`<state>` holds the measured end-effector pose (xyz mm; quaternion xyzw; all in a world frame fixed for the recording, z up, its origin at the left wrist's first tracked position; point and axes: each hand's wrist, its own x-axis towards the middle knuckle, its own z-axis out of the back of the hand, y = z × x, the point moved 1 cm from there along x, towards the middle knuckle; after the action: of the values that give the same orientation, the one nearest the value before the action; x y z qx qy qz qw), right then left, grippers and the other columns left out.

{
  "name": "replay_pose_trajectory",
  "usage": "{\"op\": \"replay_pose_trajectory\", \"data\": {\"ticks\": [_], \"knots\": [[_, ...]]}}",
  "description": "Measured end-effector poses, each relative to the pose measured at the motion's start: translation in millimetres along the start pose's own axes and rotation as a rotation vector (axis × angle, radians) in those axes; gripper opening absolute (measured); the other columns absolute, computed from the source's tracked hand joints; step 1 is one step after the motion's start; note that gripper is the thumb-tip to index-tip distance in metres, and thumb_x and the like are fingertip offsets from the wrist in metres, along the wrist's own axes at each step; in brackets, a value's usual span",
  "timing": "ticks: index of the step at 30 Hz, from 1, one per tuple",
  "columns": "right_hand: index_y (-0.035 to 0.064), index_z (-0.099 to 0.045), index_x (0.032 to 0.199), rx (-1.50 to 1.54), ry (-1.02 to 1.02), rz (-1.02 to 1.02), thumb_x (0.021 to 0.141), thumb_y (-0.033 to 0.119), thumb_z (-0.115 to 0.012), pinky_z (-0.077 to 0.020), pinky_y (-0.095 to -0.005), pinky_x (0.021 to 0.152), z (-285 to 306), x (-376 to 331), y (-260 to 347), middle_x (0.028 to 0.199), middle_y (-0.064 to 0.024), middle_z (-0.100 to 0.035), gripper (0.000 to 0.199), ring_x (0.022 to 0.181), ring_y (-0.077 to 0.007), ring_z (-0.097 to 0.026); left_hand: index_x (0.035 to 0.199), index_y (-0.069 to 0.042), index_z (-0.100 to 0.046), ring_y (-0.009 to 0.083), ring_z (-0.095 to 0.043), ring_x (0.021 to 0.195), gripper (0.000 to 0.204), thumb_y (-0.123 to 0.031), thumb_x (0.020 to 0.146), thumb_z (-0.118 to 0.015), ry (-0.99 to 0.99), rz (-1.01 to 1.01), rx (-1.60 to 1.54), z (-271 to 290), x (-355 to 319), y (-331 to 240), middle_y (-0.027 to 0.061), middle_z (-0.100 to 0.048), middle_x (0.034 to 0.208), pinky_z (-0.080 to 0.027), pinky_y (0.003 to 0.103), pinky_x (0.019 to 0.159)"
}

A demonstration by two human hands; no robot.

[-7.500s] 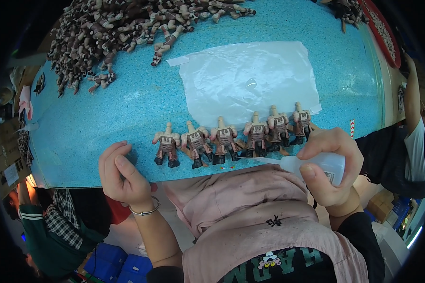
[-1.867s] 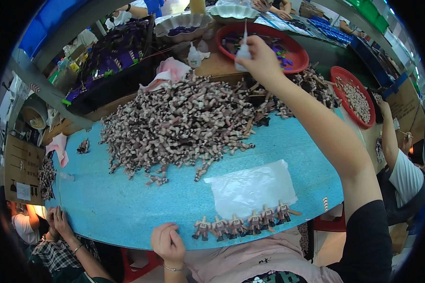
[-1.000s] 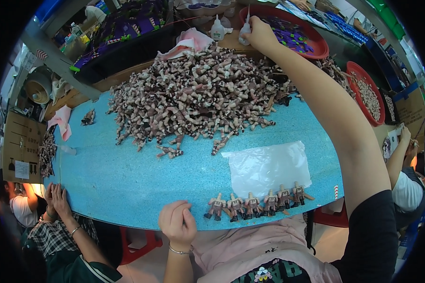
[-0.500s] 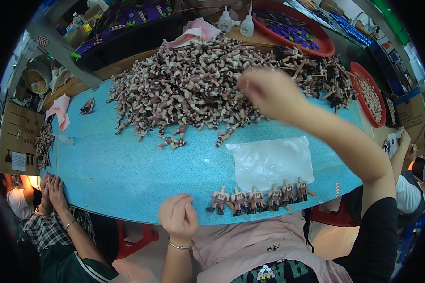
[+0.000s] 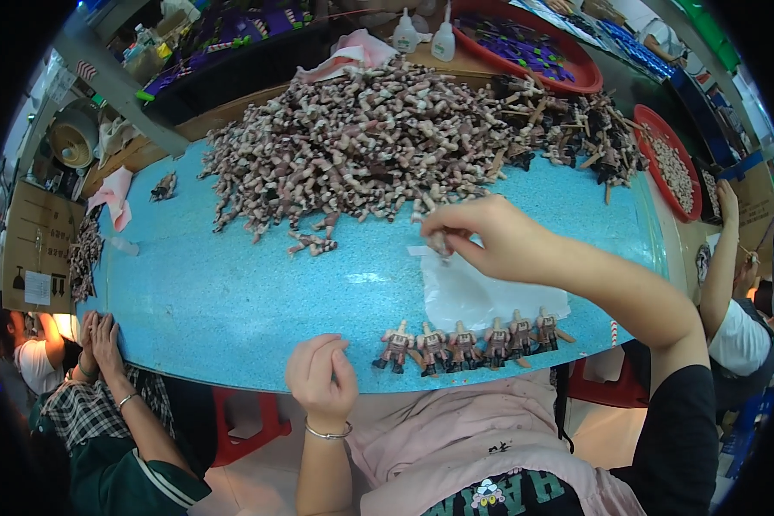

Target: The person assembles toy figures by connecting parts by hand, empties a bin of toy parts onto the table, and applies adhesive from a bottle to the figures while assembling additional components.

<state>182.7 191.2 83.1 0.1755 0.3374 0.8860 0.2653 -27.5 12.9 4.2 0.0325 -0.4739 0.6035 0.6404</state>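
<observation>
My right hand (image 5: 482,239) is closed in a pinch over the far left part of a clear plastic sheet (image 5: 499,297). A small pale toy-figure part (image 5: 441,244) shows between its fingertips, mostly covered. At the table's near edge my left hand (image 5: 321,377) rests with fingers curled; whatever it holds, if anything, is hidden. To its right, several brown-and-pink toy figures (image 5: 463,347) without heads stand in a row along the edge. Beyond my hands spreads a big heap of small pale and dark-brown toy limb parts (image 5: 353,142).
Darker figure bodies (image 5: 589,129) lie right of the heap. Farther off are two glue bottles (image 5: 443,41), a pink cloth (image 5: 350,55) and a red tray (image 5: 576,76) of purple-green parts. Another red tray (image 5: 690,202) stands at right. A co-worker's hands (image 5: 101,344) rest at the left edge.
My right hand has come from above the heap toward me, over the plastic sheet, pinching a small part. A piece at the heap's front edge no longer shows there. My left hand stays put.
</observation>
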Motion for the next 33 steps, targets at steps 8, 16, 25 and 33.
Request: {"op": "replay_pose_trajectory", "data": {"ticks": [8,16,25,33], "knots": [[-0.0012,-0.058,0.095,0.854,-0.216,-0.369,0.090,0.003,-0.057,-0.0507,-0.0254,0.070,10.3,-110.9,18.0,0.089,-0.0061,-0.063,0.007,0.078,-0.0116,-0.063,0.100,0.002,-0.062,0.0333,-0.059,0.092,0.025,-0.006,0.077,-0.059,0.280,0.143,-0.141,10.9,5.8,-0.9,0.0180,-0.062,0.103,-0.046,0.039,0.080],[-0.0018,-0.056,0.102,0.502,-0.360,-0.530,0.086,-0.003,-0.056,-0.0504,-0.0265,0.071,17.4,-137.8,-1.8,0.095,-0.0119,-0.064,0.015,0.083,-0.0135,-0.062,0.125,-0.002,-0.051,0.0362,-0.052,0.110,0.065,-0.015,0.066,-0.074,0.711,-0.069,-0.171,7.1,19.9,-29.8,0.0190,-0.053,0.127,-0.038,0.042,0.094],[-0.0005,-0.063,0.091,0.029,-0.314,-0.318,0.079,0.004,-0.064,-0.0478,-0.0390,0.072,-6.1,-103.4,-15.7,0.088,-0.0155,-0.060,0.013,0.083,-0.0329,-0.059,0.120,-0.003,-0.055,0.0335,-0.054,0.108,0.059,-0.004,0.063,-0.073,0.759,-0.051,-0.117,9.3,27.9,-35.3,0.0152,-0.056,0.123,-0.042,0.041,0.092],[0.0011,-0.063,0.086,-0.117,-0.268,-0.226,0.075,0.005,-0.067,-0.0450,-0.0415,0.074,-17.5,-96.9,-20.0,0.082,-0.0136,-0.056,0.012,0.085,-0.0326,-0.055,0.120,-0.003,-0.056,0.0330,-0.054,0.110,0.058,0.000,0.064,-0.070,0.808,-0.075,-0.090,12.1,33.5,-33.4,0.0143,-0.056,0.124,-0.041,0.041,0.094]]}}
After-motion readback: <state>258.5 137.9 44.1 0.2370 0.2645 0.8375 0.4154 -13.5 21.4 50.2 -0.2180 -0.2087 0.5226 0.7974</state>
